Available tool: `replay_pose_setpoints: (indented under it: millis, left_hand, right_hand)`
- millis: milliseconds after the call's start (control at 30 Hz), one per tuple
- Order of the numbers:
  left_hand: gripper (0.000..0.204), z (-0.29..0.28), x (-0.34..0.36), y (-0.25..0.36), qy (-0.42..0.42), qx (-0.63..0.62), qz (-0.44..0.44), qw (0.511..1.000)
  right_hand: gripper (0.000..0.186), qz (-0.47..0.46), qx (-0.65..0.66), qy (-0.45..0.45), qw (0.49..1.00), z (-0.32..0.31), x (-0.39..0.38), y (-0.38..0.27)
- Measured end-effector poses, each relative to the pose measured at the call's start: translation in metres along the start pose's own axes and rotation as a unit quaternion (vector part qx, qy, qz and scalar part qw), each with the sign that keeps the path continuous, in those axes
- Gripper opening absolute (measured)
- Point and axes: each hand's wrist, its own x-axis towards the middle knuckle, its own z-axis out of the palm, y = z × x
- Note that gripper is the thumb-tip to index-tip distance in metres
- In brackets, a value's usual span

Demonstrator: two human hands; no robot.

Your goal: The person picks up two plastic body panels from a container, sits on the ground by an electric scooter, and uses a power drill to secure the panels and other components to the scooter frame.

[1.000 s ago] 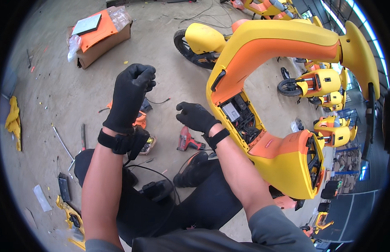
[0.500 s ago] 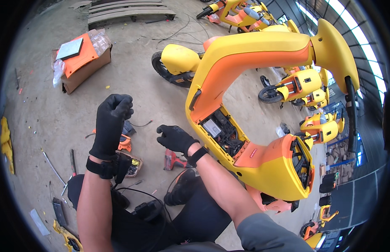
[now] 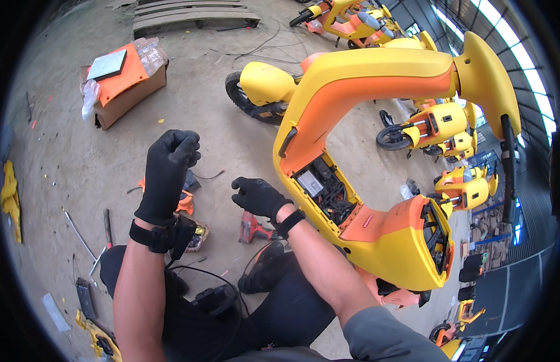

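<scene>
My left hand, in a black glove, is raised over the floor with its fingers curled closed. My right hand, also gloved, is lower and to its right, closed too, beside the scooter's footwell. Whatever either hand may hold is hidden in the curled fingers. The hands are apart and touch nothing that I can see. Close on the right stands a yellow and orange electric scooter. Its open floor compartment shows wiring and a box with a pale label. A red cordless drill lies on the floor below my right hand.
Under my left hand are an orange tool and a small tray of parts. A cardboard box with an orange panel on top stands far left. A wooden pallet lies at the back. Several yellow scooters stand beyond on the right.
The whole scene has shifted slightly to the right in the picture. My left hand has turned a little, with its fingers still curled. My right hand stays closed near the scooter.
</scene>
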Motion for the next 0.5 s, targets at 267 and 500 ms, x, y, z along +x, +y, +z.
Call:
replay_pose_setpoints:
  millis: [267,500]
  left_hand:
    - [0.022,0.0011,-0.0017,0.0033,0.006,0.000,-0.001,1.000]
    - [0.022,0.0017,-0.0004,-0.0001,0.000,0.004,-0.001,1.000]
  right_hand:
    - [0.037,0.039,0.000,-0.037,0.999,-0.0072,-0.0003,-0.0104]
    - [0.038,0.042,0.010,-0.038,0.998,-0.0061,-0.0012,-0.0069]
